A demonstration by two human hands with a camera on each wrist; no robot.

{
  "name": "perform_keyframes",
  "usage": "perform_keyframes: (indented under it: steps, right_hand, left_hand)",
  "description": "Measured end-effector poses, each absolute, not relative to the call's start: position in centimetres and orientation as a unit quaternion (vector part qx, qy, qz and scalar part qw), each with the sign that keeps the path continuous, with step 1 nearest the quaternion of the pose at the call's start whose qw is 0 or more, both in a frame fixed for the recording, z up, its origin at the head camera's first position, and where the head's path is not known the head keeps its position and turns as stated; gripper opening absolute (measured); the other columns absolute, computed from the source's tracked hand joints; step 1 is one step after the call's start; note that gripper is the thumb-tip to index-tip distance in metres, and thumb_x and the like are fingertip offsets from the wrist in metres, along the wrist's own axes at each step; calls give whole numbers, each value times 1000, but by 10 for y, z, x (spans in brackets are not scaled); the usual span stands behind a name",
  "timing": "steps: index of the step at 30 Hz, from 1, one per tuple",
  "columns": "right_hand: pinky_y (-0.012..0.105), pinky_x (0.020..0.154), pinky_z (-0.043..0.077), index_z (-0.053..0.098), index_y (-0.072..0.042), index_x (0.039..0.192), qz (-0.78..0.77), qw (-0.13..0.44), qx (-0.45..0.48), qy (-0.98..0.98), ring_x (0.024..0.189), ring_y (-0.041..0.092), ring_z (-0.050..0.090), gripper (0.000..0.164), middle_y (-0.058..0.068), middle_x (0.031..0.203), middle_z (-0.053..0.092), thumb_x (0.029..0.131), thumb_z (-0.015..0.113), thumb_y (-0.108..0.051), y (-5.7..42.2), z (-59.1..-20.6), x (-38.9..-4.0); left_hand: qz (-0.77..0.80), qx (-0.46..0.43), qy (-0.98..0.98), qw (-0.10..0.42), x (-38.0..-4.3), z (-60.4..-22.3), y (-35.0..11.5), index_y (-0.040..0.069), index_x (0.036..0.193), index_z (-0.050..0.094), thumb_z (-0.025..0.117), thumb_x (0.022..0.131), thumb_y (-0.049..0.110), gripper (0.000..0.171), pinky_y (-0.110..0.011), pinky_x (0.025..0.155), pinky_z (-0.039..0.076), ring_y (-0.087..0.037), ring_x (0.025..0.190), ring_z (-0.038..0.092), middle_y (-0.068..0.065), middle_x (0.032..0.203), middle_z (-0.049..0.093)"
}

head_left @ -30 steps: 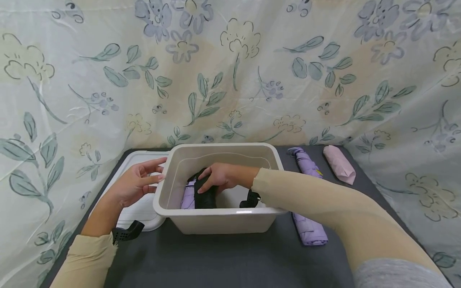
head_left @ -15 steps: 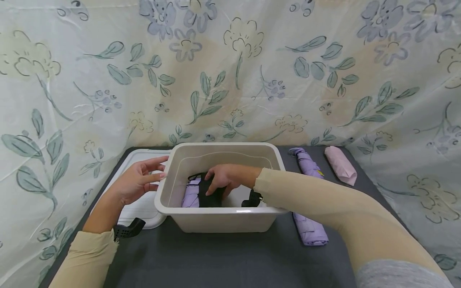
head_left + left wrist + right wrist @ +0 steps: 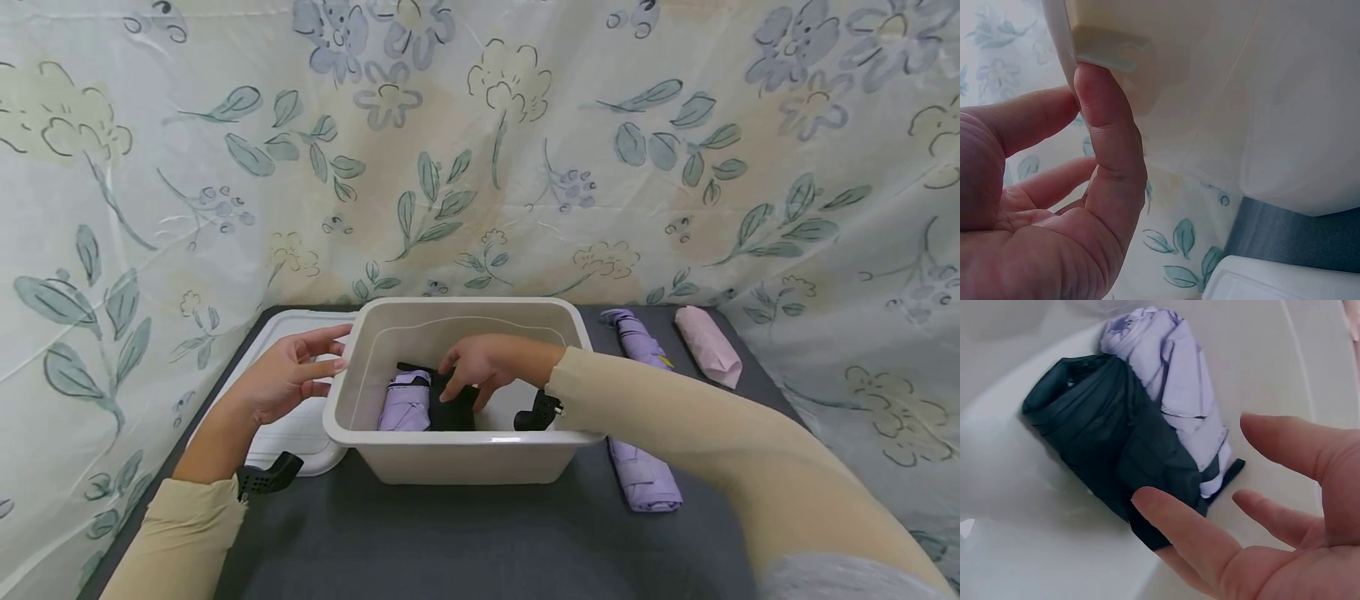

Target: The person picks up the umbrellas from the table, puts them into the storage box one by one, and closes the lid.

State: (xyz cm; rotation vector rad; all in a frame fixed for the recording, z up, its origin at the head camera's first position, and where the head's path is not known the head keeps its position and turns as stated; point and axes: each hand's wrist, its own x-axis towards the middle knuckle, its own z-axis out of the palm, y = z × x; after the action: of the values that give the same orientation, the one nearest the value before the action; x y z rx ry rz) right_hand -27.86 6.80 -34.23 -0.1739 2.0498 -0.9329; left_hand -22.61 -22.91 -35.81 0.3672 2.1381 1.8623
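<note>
Inside the beige plastic bin (image 3: 465, 460), a black folded umbrella (image 3: 1094, 428) lies beside a light purple folded umbrella (image 3: 407, 402), both against the left part. My right hand (image 3: 491, 367) is down in the bin over the black one. In the right wrist view its fingers are spread, one fingertip touching or very near the black fabric, the thumb apart from it. At the bin's left rim, my left hand (image 3: 288, 375) touches the outer edge with its fingertips. The left wrist view shows a finger (image 3: 1107, 119) up under that rim.
A white lid (image 3: 292, 433) lies left of the bin, partly behind my left hand. Right of the bin are another purple folded umbrella (image 3: 647, 477), partly covered by my right sleeve, and a pink wrapped bundle (image 3: 707, 346). A floral curtain (image 3: 525, 167) hangs behind the dark table (image 3: 480, 542).
The black umbrella has shifted right and settled lower in the bin, uncovering more of the purple one. My right hand has loosened from it and moved slightly right. The left hand stays at the rim.
</note>
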Motion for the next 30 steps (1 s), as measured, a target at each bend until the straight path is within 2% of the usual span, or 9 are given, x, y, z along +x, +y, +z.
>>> perform_keyframes:
  steps: [5,10,16,22,30]
  right_hand:
    - [51,96,59,49,-8,150,-368,435,-84,817,136,41,51,62,18,157,42,94,74,-10,78,-332,-280]
    - [48,97,59,55,-11,145,-372,437,-88,814,125,42,63,55,18,146,55,94,74,-12,88,-316,-279]
    - [47,102,56,53,-13,146,-405,437,-94,798,134,40,57,56,14,142,58,94,75,-13,102,-300,-278]
    - [46,106,54,46,-12,150,-423,431,-140,785,130,31,60,59,14,145,59,97,70,-12,118,-291,-277]
    - [45,109,51,45,-13,151,-464,410,-151,771,132,30,58,58,15,145,57,98,68,-13,141,-286,-274]
  left_hand:
    - [646,121,740,143,-228,-356,-228,3,159,32,64,100,7,67,-34,82,63,-12,101,71,1,113,65]
    - [646,122,739,145,-229,-355,-228,2,159,32,64,100,7,67,-34,81,63,-12,100,71,1,113,65]
    - [642,118,743,145,-230,-354,-229,3,159,33,65,100,8,67,-35,83,63,-12,103,71,1,114,65]
    - [644,119,742,143,-229,-355,-229,2,159,34,65,100,8,67,-36,83,63,-13,104,71,1,114,66]
    - [650,122,736,145,-225,-354,-227,1,159,33,65,100,6,67,-34,82,63,-13,102,71,0,114,66]
